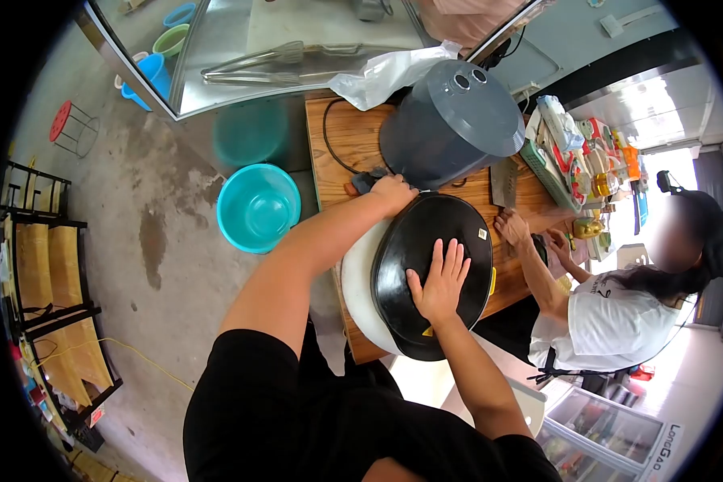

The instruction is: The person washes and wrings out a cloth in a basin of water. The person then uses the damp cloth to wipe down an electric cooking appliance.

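A glossy black rounded thing (pixel 402 277), lid-like with a small white label, rests over a white round board (pixel 361 281) on the wooden table. My right hand (pixel 442 285) lies flat on its top, fingers stretched and thumb apart. At its far edge is my left hand (pixel 394 194), fingers curled together; what they grip is hidden. Beside that hand lies a dark cloth (pixel 367 180). Just behind stands a large dark grey cylindrical appliance (pixel 450 120), close to my left fingers.
A turquoise basin (pixel 259 209) stands left of the wooden table (pixel 329 153). At right, a co-worker (pixel 618 313) has hands near a cleaver (pixel 504 183) and a green basket (pixel 550 177) of packages. Metal tongs (pixel 289 60) and a plastic bag (pixel 390 76) lie at the back.
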`<state>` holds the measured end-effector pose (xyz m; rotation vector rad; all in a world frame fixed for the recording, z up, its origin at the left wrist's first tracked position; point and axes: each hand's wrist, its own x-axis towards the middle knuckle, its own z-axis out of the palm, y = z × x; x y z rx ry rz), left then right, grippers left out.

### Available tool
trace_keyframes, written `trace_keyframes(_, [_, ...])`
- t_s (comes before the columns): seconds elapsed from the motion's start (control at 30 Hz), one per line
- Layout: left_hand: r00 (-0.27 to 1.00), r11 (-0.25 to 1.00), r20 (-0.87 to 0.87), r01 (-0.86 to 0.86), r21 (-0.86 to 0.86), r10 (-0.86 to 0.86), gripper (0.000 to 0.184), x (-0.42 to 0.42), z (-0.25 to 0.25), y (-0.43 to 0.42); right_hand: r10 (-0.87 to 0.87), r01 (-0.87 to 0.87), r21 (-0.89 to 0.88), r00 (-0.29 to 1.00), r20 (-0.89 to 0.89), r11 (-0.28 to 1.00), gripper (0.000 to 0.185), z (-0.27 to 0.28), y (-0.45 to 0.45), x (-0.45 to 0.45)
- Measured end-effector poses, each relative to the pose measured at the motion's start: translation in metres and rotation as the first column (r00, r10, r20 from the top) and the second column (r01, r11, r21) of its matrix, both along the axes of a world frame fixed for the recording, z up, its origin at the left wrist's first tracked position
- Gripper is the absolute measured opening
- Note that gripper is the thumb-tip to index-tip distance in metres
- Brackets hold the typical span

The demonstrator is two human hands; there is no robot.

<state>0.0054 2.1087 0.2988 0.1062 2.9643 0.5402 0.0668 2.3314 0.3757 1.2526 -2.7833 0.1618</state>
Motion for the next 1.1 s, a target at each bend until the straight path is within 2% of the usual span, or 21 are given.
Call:
trace_keyframes(0.07, [1.000, 0.995, 0.018, 0.023, -0.096, -0.021, 0.030, 0.000, 0.008, -0.001, -0.003, 0.003, 0.000, 1.000, 0.007, 1.000, 0.075, 0.000, -0.001, -0.001])
trace_keyframes(0.2, [0.998, 0.987, 0.044, 0.060, -0.147, -0.054, 0.028, -0.004, 0.018, -0.004, -0.014, 0.014, -0.012, 1.000, 0.000, 1.000, 0.075, -0.001, -0.001, -0.001])
trace_keyframes(0.27, [0.992, 0.967, 0.096, 0.104, -0.232, -0.083, 0.024, -0.003, 0.018, -0.005, -0.007, 0.007, 0.006, 1.000, 0.014, 1.000, 0.075, 0.000, 0.000, 0.000])
trace_keyframes(0.4, [0.985, 0.979, 0.169, 0.071, -0.193, -0.038, 0.021, 0.016, 0.042, -0.011, -0.016, 0.016, 0.032, 1.000, 0.024, 0.999, 0.076, 0.001, -0.001, 0.001])
trace_keyframes(0.47, [0.981, 0.979, 0.192, 0.023, -0.202, 0.016, 0.022, 0.033, 0.053, -0.021, -0.021, 0.021, 0.015, 0.999, 0.024, 1.000, 0.076, 0.001, 0.000, 0.000])
trace_keyframes(0.53, [0.970, 0.980, 0.228, -0.036, -0.196, 0.081, 0.024, 0.043, 0.019, -0.034, -0.019, 0.019, 0.001, 0.999, 0.030, 1.000, 0.076, 0.001, 0.000, 0.000])
trace_keyframes(0.6, [0.970, 0.975, -0.104, -0.217, 0.045, 0.221, 0.024, 0.070, -0.004, -0.053, -0.024, 0.024, -0.002, 0.999, 0.025, 1.000, 0.077, 0.000, 0.000, 0.001])
trace_keyframes(0.63, [0.970, 0.975, -0.099, -0.220, 0.038, 0.222, 0.024, 0.081, 0.004, -0.060, -0.024, 0.024, 0.000, 0.999, 0.022, 1.000, 0.078, 0.000, 0.000, 0.001])
trace_keyframes(0.7, [0.927, 0.963, 0.260, -0.254, -0.089, 0.269, 0.022, 0.103, 0.028, -0.072, -0.020, 0.020, 0.015, 0.999, 0.031, 1.000, 0.077, 0.002, 0.000, 0.001])
trace_keyframes(0.93, [0.880, 0.875, 0.047, -0.461, -0.149, 0.472, 0.020, 0.219, -0.024, -0.114, -0.016, 0.015, 0.035, 1.000, 0.025, 0.999, 0.076, 0.002, 0.000, 0.002])
trace_keyframes(1.0, [0.812, 0.813, 0.093, -0.559, -0.163, 0.576, 0.020, 0.258, -0.038, -0.126, -0.012, 0.010, 0.047, 0.999, 0.031, 0.999, 0.076, 0.003, 0.000, 0.003])
trace_keyframes(1.1, [0.727, 0.724, 0.042, -0.674, -0.145, 0.685, 0.019, 0.326, -0.055, -0.144, -0.010, 0.008, 0.059, 1.000, 0.025, 0.998, 0.075, 0.003, 0.000, 0.003])
